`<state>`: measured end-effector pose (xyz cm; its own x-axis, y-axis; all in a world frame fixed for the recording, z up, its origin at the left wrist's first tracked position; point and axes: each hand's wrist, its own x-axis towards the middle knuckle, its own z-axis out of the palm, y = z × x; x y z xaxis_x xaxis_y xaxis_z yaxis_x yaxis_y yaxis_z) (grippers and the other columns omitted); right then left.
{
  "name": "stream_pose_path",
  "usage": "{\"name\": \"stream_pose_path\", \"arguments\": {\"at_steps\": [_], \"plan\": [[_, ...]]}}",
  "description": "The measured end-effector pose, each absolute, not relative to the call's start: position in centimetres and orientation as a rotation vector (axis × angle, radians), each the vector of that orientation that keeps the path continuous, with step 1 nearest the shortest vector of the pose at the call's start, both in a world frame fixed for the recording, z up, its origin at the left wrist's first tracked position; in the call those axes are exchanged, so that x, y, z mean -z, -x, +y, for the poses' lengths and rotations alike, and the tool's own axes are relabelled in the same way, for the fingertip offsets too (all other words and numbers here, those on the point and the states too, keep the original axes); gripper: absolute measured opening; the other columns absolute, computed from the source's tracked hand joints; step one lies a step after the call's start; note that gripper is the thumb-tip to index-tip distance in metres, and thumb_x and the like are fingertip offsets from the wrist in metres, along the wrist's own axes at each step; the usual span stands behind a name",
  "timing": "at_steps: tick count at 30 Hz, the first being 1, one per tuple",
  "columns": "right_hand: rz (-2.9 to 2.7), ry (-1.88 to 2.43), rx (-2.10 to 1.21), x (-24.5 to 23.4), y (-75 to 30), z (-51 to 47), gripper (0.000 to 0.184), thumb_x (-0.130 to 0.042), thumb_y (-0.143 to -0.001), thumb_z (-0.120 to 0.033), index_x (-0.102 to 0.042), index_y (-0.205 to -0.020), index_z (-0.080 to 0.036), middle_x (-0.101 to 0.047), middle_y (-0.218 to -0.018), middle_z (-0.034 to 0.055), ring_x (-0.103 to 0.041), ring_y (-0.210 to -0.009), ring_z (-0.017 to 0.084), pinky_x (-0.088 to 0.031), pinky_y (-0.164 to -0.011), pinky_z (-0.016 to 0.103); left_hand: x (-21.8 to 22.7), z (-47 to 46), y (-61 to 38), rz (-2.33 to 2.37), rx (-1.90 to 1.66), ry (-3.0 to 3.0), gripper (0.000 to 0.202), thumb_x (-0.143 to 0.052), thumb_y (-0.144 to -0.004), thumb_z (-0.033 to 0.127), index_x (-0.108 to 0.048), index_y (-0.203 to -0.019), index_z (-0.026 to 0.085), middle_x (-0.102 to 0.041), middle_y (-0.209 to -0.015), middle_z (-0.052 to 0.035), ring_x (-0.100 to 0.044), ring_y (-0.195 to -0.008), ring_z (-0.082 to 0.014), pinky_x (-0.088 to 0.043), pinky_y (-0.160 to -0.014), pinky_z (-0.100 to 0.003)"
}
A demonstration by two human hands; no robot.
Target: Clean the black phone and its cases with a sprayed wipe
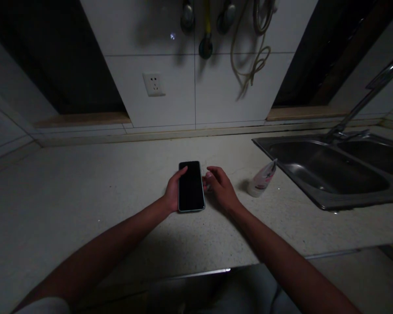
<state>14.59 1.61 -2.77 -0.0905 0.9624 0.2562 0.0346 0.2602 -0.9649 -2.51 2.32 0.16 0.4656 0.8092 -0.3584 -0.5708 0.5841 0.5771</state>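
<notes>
A smartphone with a dark screen and a pale edge is held over the counter by my left hand. The left thumb lies on the screen's upper left, and fingertips show past the phone's right edge. Close beside that edge is my right hand, its fingers curled in and the thumb bent toward them. What it holds, if anything, is hidden. To its right, a white and pink squeeze tube or pouch stands tilted on the counter.
The pale speckled countertop runs to a tiled wall. A steel double sink with a faucet is at the right. On the wall are a power socket, valves, a yellow pipe and a hanging cord.
</notes>
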Motion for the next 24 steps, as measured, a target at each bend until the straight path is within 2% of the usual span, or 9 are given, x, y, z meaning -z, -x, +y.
{"name": "stream_pose_path", "arguments": {"at_steps": [4,7,12,17,24], "plan": [[-1.282,0.953,-1.219,2.9,-14.4,1.7,0.040,-0.067,-0.085,-0.052,-0.055,-0.114,-0.027,-0.065,-0.099,0.0026,-0.063,-0.084,0.017,-0.055,-0.080,0.036,0.1,2.7,2.3,0.577,-0.887,-0.418,0.050,-0.047,-0.094,0.047,-0.066,-0.119,0.009,-0.076,-0.102,-0.0172,-0.073,-0.098,-0.0323,-0.054,-0.092,-0.048],[-1.243,0.943,-1.324,2.5,-14.9,1.9,0.052,-0.079,-0.074,-0.043,-0.056,-0.117,-0.027,-0.064,-0.108,0.0046,-0.064,-0.095,0.019,-0.054,-0.090,0.041,0.4,2.9,2.2,0.556,-0.920,-0.433,0.052,-0.047,-0.094,0.046,-0.063,-0.125,0.008,-0.075,-0.108,-0.0180,-0.072,-0.103,-0.0322,-0.052,-0.096,-0.049],[-1.161,0.981,-1.457,1.9,-15.3,1.7,0.068,-0.087,-0.065,-0.032,-0.056,-0.124,-0.025,-0.062,-0.123,0.0088,-0.063,-0.110,0.022,-0.047,-0.107,0.046,0.7,2.8,2.2,0.540,-0.908,-0.454,0.055,-0.044,-0.096,0.048,-0.062,-0.128,0.007,-0.074,-0.111,-0.0203,-0.071,-0.107,-0.0323,-0.050,-0.099,-0.048],[-1.171,0.897,-1.636,1.6,-14.9,0.9,0.082,-0.089,-0.065,-0.028,-0.051,-0.138,-0.021,-0.064,-0.126,0.0114,-0.064,-0.112,0.026,-0.050,-0.106,0.050,0.9,2.8,2.3,0.548,-0.879,-0.512,0.060,-0.043,-0.095,0.053,-0.063,-0.127,0.006,-0.074,-0.109,-0.0216,-0.071,-0.107,-0.0343,-0.051,-0.097,-0.050],[-1.161,0.840,-1.686,1.8,-14.7,0.8,0.094,-0.093,-0.058,-0.020,-0.048,-0.141,-0.025,-0.066,-0.125,0.0089,-0.067,-0.109,0.026,-0.053,-0.103,0.051,0.7,2.7,2.1,0.579,-0.909,-0.475,0.061,-0.038,-0.098,0.053,-0.063,-0.127,0.005,-0.076,-0.099,-0.0195,-0.073,-0.099,-0.0321,-0.053,-0.095,-0.048]]}}
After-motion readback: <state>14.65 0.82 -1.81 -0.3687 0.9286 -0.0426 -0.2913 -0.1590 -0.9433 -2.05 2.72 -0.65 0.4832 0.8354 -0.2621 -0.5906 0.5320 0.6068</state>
